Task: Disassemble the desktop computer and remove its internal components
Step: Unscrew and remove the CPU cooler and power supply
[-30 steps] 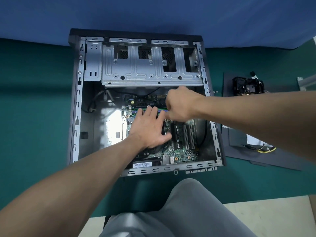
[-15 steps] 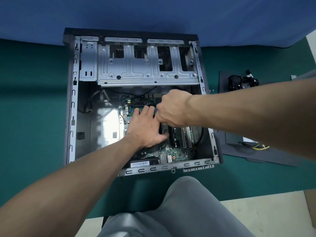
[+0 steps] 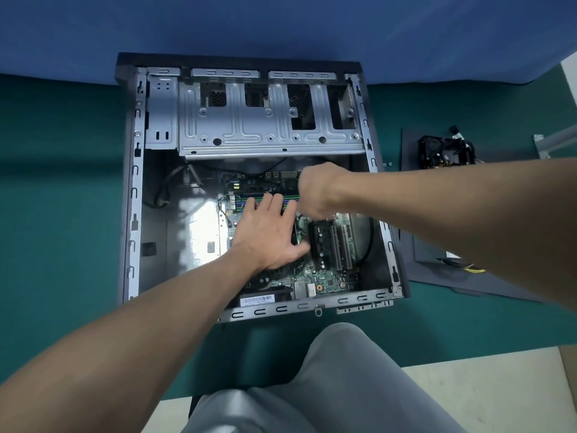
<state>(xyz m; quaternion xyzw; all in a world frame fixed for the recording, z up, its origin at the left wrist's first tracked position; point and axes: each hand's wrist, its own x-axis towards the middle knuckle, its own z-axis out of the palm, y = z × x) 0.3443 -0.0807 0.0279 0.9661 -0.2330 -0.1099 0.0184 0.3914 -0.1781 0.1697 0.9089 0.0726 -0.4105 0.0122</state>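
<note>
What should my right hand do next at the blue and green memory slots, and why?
Probably ease the right hand up from the blue and green memory slots: it curls at their end, its hold hidden, while the flat left hand braces the green motherboard.

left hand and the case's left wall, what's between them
In the head view, between the left hand and the case's left wall lies mostly bare, shiny case floor, plus the left edge of the motherboard.
</note>
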